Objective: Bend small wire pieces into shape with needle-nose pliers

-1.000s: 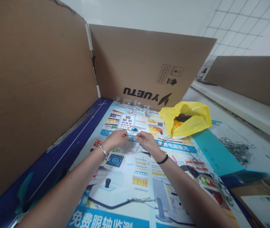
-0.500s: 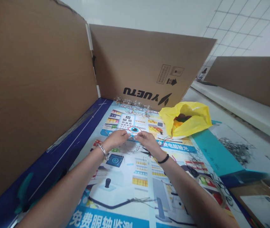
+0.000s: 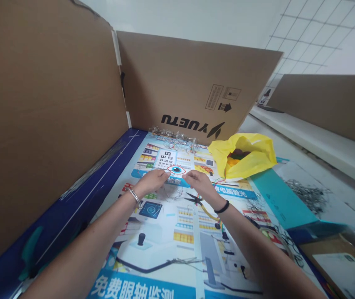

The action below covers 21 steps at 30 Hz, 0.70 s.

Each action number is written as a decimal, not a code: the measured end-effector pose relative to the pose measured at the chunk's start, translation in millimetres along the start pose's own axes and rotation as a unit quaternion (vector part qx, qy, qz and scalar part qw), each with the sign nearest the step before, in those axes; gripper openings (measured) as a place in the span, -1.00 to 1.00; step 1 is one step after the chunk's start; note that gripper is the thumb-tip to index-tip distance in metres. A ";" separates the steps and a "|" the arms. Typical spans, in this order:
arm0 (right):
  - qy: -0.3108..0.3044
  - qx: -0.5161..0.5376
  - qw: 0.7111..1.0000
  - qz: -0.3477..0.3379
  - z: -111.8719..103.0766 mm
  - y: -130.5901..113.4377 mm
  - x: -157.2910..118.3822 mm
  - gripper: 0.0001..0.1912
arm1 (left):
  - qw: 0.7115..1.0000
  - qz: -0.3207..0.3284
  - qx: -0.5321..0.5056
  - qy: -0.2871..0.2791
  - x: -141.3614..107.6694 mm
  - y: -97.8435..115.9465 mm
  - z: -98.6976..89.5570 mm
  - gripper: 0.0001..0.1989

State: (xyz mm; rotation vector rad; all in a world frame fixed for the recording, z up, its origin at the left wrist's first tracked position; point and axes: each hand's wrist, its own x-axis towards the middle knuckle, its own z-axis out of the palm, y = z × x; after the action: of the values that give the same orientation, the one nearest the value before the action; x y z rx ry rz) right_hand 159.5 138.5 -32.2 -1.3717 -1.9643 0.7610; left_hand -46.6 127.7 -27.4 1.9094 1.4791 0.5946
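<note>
Over the printed poster [image 3: 165,232], my left hand [image 3: 154,181] is closed, thumb and fingertips pinched together, next to the printed eye picture. My right hand [image 3: 200,182] pinches too, a short gap to the right of the left one. Whatever sits between the fingertips is too thin to make out. Just below the right hand lies a pair of pliers [image 3: 195,199] with dark jaws and yellow handles, touched by neither hand. Thin wire [image 3: 171,193] curls on the poster under the hands. Nearer to me rests a bundle of straight thin wires [image 3: 185,261].
Cardboard panels stand at the left [image 3: 49,104] and back [image 3: 177,83]. A yellow bag [image 3: 255,160] with coloured contents sits open at the back right. A clear, shiny tangle [image 3: 174,135] lies along the back panel. Farther right is a heap of dark wire pieces [image 3: 308,197].
My right hand has shifted to the right, widening the gap between the two hands. More of the pliers now shows beneath it. My left hand has hardly moved.
</note>
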 end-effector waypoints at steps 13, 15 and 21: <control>-0.147 -0.368 0.918 -0.007 -23.9 -12.4 -72.9 -0.80 | 0.999 -0.038 -0.006 -0.034 0.8 -3.0 -0.6 -0.61; -0.156 -0.402 0.902 -0.007 -19.6 -13.7 -75.5 -0.78 | 0.998 -0.041 0.000 -0.038 0.5 -2.7 -1.4 -0.62; -0.189 -0.458 0.868 -0.023 -8.3 -21.0 -73.1 -0.77 | 0.998 -0.044 0.010 -0.047 1.9 -5.3 -1.5 -0.64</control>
State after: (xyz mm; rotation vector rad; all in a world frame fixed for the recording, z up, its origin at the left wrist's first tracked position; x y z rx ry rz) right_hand 173.1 63.8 -22.8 -1.7540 -2.8531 0.0020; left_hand -50.7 130.7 -30.1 1.8499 1.5054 0.4445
